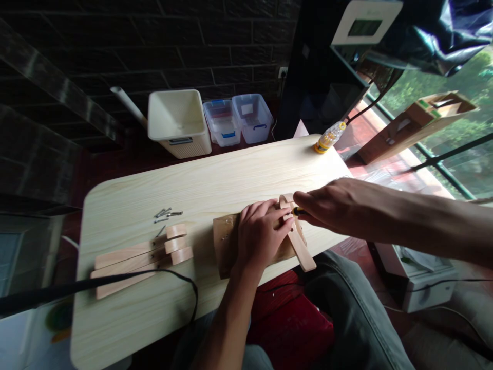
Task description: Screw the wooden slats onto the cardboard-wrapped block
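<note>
My left hand (259,232) lies over a brown box-like block (225,241), its thumb and forefinger pinching a pale wooden piece (302,252) with a rounded end. The piece rests slanted across the block, and its narrow end sticks out past the table's near edge. From the right, my right hand (327,206) is closed around a screwdriver (296,211); only a yellow and black bit of it shows. Its tip is close to a hole in the wood by my left fingertips; exact contact is hard to see.
On the table (127,198), several loose screws (166,213) lie near wooden pieces (131,257) with rounded blocks. A clear bottle with yellow ends (330,137) stands at the far right corner. A black cable (154,272) crosses the left. Bins (177,115) stand behind.
</note>
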`<move>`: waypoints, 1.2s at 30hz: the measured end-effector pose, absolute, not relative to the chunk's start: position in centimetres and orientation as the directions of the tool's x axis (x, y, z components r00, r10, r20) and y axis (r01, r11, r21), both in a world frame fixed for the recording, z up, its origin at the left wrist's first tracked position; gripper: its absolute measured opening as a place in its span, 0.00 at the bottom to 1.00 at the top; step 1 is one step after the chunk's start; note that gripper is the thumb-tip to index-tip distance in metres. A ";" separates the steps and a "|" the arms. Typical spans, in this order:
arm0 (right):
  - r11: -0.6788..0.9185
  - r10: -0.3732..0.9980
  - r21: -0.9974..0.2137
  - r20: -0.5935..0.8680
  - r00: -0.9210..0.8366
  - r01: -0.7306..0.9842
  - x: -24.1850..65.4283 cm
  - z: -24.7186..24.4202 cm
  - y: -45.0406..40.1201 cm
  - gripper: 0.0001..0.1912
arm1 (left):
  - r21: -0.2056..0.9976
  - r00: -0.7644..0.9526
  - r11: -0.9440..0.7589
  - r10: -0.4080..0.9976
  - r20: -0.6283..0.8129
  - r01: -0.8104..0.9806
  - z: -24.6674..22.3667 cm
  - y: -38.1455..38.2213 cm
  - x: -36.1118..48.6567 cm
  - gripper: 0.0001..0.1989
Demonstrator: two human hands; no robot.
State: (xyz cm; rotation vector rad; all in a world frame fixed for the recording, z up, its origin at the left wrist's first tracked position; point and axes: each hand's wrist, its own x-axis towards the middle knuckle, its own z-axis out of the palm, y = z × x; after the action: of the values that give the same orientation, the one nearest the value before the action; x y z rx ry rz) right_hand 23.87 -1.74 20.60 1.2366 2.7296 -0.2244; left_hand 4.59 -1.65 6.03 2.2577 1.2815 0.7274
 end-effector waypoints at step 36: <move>0.712 0.696 0.053 -0.186 -0.693 0.700 24.3 20.5 -1.5 0.10 | 0.601 0.442 -0.483 0.867 0.229 0.637 6.0 -1.6 4.6 0.10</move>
State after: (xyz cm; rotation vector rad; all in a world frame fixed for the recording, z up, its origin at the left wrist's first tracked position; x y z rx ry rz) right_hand 24.30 -1.52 20.55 1.1241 2.7257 -0.0327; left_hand 4.61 -1.56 5.97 2.2690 1.2689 0.7253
